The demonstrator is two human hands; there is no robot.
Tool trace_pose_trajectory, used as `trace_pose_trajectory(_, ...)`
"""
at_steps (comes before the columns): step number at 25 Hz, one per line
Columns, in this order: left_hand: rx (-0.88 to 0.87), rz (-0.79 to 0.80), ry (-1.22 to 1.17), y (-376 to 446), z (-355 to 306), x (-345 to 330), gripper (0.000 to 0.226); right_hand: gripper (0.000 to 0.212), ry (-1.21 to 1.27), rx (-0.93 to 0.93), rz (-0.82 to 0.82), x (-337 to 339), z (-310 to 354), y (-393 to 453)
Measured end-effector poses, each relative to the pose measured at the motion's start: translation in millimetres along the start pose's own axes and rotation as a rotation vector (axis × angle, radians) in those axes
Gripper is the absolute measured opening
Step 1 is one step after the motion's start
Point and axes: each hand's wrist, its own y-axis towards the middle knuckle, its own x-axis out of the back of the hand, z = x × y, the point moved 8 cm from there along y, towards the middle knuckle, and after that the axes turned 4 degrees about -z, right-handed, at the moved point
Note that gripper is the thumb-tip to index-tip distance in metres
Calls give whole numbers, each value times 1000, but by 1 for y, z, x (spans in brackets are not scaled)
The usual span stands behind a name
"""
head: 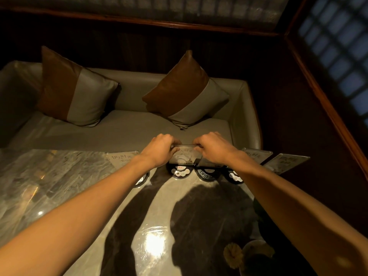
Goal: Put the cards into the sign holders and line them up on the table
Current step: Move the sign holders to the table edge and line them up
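Both grips, left hand (162, 148) and right hand (212, 149), pinch the sign holder's (182, 156) top corners, probably steadying it upright on the worktop (79, 172) for alignment with its neighbours.

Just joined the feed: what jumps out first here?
Both hands, left hand and right hand, grip the top edge of a clear sign holder at the table's far edge. More holders stand to its right, and two brown-and-grey cushions sit on the bench behind.
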Motion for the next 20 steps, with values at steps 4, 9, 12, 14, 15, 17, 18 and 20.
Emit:
trace_pose_trajectory(4, 22, 26, -2, 4, 6, 0, 27, 26, 53, -25, -14, -1, -1, 2)
trace_pose_trajectory(9, 17, 76, 1, 6, 9, -2, 26, 27, 94, -49, -3, -4, -2, 5)
trace_pose_trajectory(12, 3, 82, -5, 6, 10, -2, 25, 27, 66, -34, 8, -4, -2, 7)
trace_pose_trajectory(14, -4, 86, -8, 5, 10, -3, 25, 27, 78, -34, 11, -4, -5, 6)
trace_pose_trajectory(15, -3, 85, -10, 5, 10, -3, 25, 27, 80, -33, 12, -4, -5, 5)
trace_pose_trajectory(17, -9, 81, -11, 5, 9, -2, 26, 27, 84, -33, 5, -5, -5, 6)
trace_pose_trajectory(18, -10, 81, -15, 5, 9, -2, 26, 27, 91, -36, 3, -6, -5, 6)
trace_pose_trajectory(20, -10, 85, -24, 4, 8, -3, 27, 26, 86, -48, -1, -8, -5, 6)
